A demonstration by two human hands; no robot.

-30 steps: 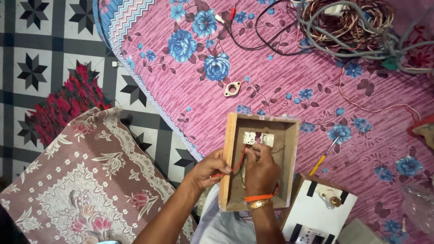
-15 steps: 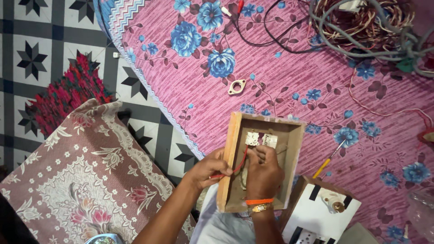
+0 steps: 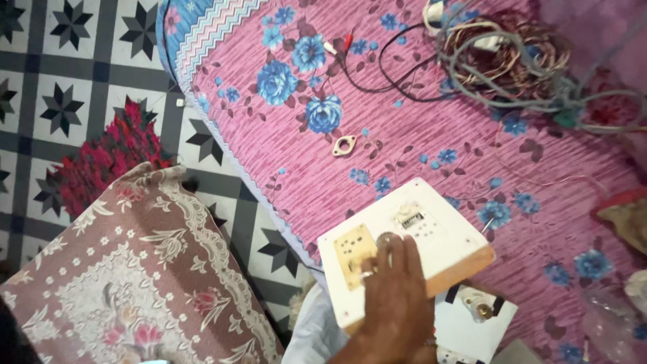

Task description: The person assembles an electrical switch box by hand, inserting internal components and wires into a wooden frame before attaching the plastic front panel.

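on pink sheet [image 3: 431, 141], white board [image 3: 431, 236] under right hand [image 3: 397, 303].

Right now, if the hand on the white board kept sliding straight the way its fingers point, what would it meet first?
The hand points up the white switch board. Its fingers already touch the round knob; beyond that, probably the small square fitting, though depth is unclear.
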